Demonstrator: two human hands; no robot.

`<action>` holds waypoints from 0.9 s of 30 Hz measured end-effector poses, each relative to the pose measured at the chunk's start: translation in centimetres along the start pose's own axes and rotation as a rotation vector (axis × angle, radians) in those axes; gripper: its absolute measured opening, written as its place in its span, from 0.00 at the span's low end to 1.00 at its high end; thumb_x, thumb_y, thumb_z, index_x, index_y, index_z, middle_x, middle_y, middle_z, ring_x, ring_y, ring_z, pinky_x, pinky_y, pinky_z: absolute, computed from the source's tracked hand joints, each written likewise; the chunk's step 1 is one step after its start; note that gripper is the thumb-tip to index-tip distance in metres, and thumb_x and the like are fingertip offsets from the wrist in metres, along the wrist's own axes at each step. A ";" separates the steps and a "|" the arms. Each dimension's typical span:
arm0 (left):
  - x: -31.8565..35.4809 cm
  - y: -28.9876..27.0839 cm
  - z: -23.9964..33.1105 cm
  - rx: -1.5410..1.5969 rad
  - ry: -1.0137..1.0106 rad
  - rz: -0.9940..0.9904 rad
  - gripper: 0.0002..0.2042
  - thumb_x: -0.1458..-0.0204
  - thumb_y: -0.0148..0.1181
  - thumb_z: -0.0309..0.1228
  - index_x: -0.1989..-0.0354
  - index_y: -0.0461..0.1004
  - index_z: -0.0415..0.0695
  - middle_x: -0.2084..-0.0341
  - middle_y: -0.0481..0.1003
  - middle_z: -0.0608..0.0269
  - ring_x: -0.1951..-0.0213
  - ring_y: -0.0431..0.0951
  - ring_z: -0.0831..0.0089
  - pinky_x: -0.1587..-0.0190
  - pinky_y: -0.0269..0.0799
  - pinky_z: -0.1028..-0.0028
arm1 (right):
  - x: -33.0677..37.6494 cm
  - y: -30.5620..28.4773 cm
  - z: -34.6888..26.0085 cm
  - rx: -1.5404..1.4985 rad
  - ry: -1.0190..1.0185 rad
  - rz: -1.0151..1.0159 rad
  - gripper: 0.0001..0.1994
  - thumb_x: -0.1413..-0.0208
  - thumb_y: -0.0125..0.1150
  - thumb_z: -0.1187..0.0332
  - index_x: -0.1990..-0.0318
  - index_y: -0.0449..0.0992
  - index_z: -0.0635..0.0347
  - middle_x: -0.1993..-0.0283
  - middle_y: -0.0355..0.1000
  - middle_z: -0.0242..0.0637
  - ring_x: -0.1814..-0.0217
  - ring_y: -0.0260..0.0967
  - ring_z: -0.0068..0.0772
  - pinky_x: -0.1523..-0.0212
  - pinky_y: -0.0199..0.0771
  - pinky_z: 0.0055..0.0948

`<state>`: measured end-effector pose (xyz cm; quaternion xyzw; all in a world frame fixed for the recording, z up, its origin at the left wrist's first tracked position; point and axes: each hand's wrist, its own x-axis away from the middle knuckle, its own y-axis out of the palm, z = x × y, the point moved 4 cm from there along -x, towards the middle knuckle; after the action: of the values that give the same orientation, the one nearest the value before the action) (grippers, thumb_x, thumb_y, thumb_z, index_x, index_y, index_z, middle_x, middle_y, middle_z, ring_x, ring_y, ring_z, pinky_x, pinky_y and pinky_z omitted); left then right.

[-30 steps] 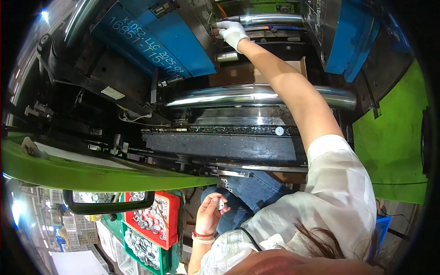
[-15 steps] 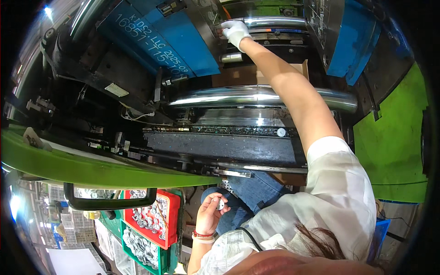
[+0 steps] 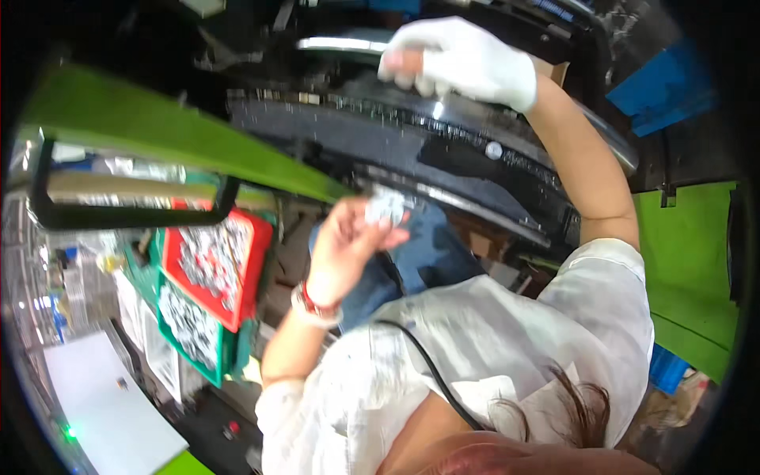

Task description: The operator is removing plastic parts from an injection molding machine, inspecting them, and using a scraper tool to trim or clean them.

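Observation:
My bare left hand point(image 3: 345, 247) is closed in a pinch in front of my body. Between its thumb and fingers is a small round whitish piece point(image 3: 385, 206), blurred by motion. On my right hand point(image 3: 467, 65) is a white glove with bare fingertips showing. That hand is above the polished metal bar point(image 3: 344, 44) of the machine, its fingers curled. Whether anything sits inside those fingers is hidden. A small white disc point(image 3: 494, 150) rests on the dark machine bed point(image 3: 332, 136), below the right forearm.
At left is the green machine door point(image 3: 158, 127) with its black handle point(image 3: 127, 218). Beneath it stand a red tray point(image 3: 257, 257) and a green tray point(image 3: 226, 356), both full of small silvery pieces. A white sheet point(image 3: 111, 396) lies lower left. Blue machine blocks point(image 3: 661, 91) are at upper right.
My right hand has drawn back from deep between the machine's blue blocks toward me. My left hand has come up and forward with the round piece. The head view has shifted and turned.

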<state>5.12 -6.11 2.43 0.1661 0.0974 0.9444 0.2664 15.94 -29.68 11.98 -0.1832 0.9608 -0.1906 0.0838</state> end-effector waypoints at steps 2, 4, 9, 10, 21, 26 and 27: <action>-0.4 0.4 0.9 0.063 0.007 0.036 0.11 0.41 0.52 0.23 0.52 0.64 0.32 0.58 0.76 0.51 0.61 0.80 0.69 0.54 0.76 0.73 | 2.6 4.6 -1.4 0.075 -0.104 -0.167 0.16 0.44 0.55 0.58 0.58 0.77 0.61 0.69 0.73 0.36 0.67 0.69 0.27 0.63 0.71 0.28; -0.8 1.0 2.1 0.162 0.111 0.019 0.11 0.42 0.55 0.24 0.54 0.68 0.32 0.61 0.77 0.54 0.63 0.79 0.71 0.55 0.76 0.75 | 3.1 6.8 -2.0 0.195 -0.186 -0.272 0.14 0.42 0.58 0.60 0.56 0.76 0.62 0.63 0.74 0.34 0.60 0.70 0.25 0.59 0.71 0.26; -0.7 1.8 3.0 0.219 0.193 0.114 0.13 0.43 0.56 0.23 0.51 0.68 0.32 0.62 0.76 0.56 0.62 0.79 0.71 0.55 0.76 0.75 | 4.2 7.2 -1.8 -0.133 0.014 -0.176 0.11 0.43 0.59 0.66 0.58 0.75 0.64 0.63 0.74 0.34 0.62 0.69 0.20 0.63 0.70 0.22; -0.6 1.8 2.9 0.239 0.213 0.135 0.13 0.43 0.56 0.24 0.51 0.68 0.32 0.62 0.76 0.56 0.62 0.79 0.71 0.55 0.76 0.75 | 4.4 6.8 -1.8 -0.097 0.024 -0.141 0.10 0.43 0.59 0.68 0.56 0.74 0.64 0.63 0.73 0.33 0.63 0.68 0.18 0.66 0.69 0.19; -0.4 2.2 2.9 0.509 0.220 -0.005 0.14 0.39 0.52 0.31 0.48 0.67 0.38 0.59 0.75 0.56 0.57 0.79 0.69 0.50 0.76 0.70 | 5.9 7.1 -1.9 -0.347 0.011 -0.060 0.09 0.44 0.60 0.72 0.57 0.75 0.63 0.62 0.73 0.32 0.64 0.68 0.18 0.65 0.70 0.20; -0.6 2.6 2.7 0.566 0.109 -0.093 0.16 0.42 0.54 0.27 0.45 0.66 0.40 0.58 0.76 0.59 0.58 0.79 0.69 0.51 0.77 0.72 | 6.0 6.5 -2.5 -0.005 -0.345 -0.008 0.08 0.47 0.59 0.77 0.60 0.76 0.62 0.58 0.74 0.35 0.57 0.71 0.25 0.56 0.72 0.25; -0.6 2.6 2.8 0.572 0.120 -0.104 0.16 0.42 0.55 0.25 0.45 0.66 0.41 0.58 0.76 0.59 0.59 0.79 0.70 0.52 0.77 0.73 | 6.1 6.5 -2.7 0.046 -0.422 -0.012 0.08 0.48 0.59 0.78 0.60 0.76 0.61 0.57 0.73 0.36 0.55 0.71 0.27 0.55 0.71 0.26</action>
<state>5.39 -8.28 5.56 0.1732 0.3837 0.8719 0.2503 7.67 -25.52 11.34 -0.2227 0.9162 -0.1705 0.2861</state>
